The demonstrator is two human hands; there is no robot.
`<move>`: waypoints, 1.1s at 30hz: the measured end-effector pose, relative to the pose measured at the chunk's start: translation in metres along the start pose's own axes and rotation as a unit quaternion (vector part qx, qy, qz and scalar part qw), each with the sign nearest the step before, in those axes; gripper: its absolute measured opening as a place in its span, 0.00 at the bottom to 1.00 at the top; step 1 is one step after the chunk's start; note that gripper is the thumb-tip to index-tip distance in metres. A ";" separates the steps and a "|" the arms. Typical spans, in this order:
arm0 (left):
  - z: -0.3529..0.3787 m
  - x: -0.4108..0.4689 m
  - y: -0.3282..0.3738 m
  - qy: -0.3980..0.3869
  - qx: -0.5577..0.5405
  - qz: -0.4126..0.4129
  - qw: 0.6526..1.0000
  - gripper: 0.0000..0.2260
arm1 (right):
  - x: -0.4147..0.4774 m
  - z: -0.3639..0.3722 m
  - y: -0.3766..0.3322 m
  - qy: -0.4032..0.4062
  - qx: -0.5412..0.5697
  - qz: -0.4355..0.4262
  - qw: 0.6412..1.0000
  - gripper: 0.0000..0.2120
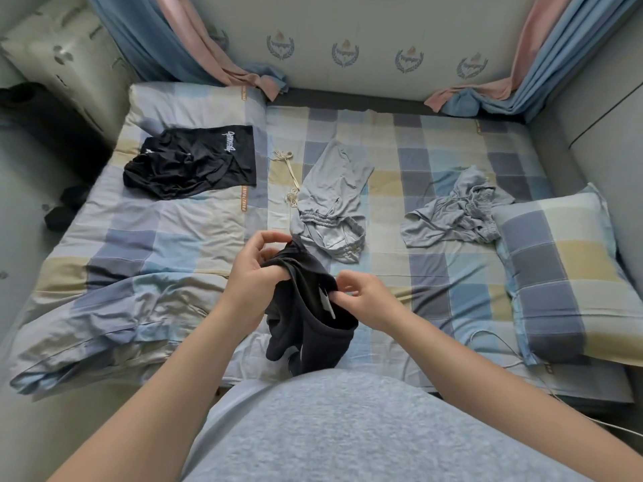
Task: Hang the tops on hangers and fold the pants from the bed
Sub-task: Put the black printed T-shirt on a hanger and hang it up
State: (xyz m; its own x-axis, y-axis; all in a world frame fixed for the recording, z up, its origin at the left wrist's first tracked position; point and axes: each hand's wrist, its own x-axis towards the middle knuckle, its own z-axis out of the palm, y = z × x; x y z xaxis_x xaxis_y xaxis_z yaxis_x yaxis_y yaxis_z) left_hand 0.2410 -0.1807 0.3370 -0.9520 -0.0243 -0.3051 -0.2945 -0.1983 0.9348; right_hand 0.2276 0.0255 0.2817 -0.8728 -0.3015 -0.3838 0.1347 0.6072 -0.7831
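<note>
Closest to the camera, above the near edge of the blue, grey and yellow checked bed, the left hand grips the banded rim of a crumpled black fabric garment with curled fingers, while the right hand pinches its opposite edge (the rest hangs loose below). On the bed's middle lie pale grey elastic-waist pants; a black top with white script sits toward its far left and a bunched grey garment toward its right, beside a checked pillow.
</note>
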 end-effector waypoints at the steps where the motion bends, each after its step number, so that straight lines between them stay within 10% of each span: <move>1: -0.002 0.001 0.001 -0.009 -0.002 0.000 1.000 0.21 | 0.001 0.005 -0.005 -0.003 0.006 -0.007 1.000 0.03; 7: -0.044 0.022 0.006 -0.060 0.118 -0.050 0.990 0.28 | 0.002 0.025 -0.036 0.114 0.042 0.013 0.993 0.12; 12: -0.088 0.036 0.003 -0.151 0.362 -0.124 0.911 0.14 | -0.006 0.029 -0.079 0.129 0.127 -0.028 0.983 0.13; 16: -0.102 0.033 -0.003 -0.171 0.413 0.000 0.894 0.22 | -0.009 0.049 -0.122 0.161 0.210 -0.059 0.963 0.12; 20: -0.127 0.040 0.000 -0.165 0.449 0.125 0.869 0.09 | -0.021 0.079 -0.139 0.184 0.269 -0.037 0.945 0.10; 25: -0.156 0.054 -0.001 -0.209 0.522 0.192 0.804 0.10 | -0.054 0.115 -0.114 0.283 0.045 0.109 0.952 0.14; 33: -0.126 0.048 -0.011 -0.334 0.568 0.232 0.716 0.12 | -0.144 0.196 -0.061 0.428 -0.089 0.385 0.813 0.12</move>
State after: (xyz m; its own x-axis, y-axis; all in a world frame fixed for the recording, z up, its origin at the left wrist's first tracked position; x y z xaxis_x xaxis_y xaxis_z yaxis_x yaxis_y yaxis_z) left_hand 0.2087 -0.3029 0.2888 -0.6856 0.7191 -0.1134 0.5488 0.6129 0.5685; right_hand 0.4367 -0.1120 0.2887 -0.5789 0.7940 -0.1858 0.7921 0.4934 -0.3593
